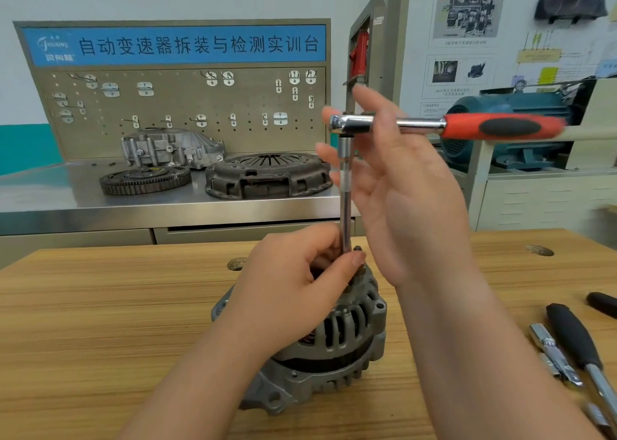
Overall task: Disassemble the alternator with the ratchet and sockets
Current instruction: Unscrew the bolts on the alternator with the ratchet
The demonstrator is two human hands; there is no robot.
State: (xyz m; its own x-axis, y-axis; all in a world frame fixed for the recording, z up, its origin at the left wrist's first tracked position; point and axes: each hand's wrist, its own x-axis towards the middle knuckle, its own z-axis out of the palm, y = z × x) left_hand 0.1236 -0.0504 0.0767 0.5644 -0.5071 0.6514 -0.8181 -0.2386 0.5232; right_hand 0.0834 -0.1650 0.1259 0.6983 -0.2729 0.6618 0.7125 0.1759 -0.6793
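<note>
Left hand (293, 286) around extension bar (345, 199) atop alternator (337, 346)

Grey cast-metal alternator (337, 332), dull and slightly rough; ratchet (424, 124) with bright polished metal head and shaft and matt rubbery grip; glossy metal extension bar (345, 189) with knurled band; desk (100, 306) of matt, light-grained wood.

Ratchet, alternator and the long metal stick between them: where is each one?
ratchet (507, 126): head view, on its red and black handle.
alternator (350, 331): head view, on its slotted grey housing.
extension bar (346, 206): head view, on the bare shaft's middle.
</note>
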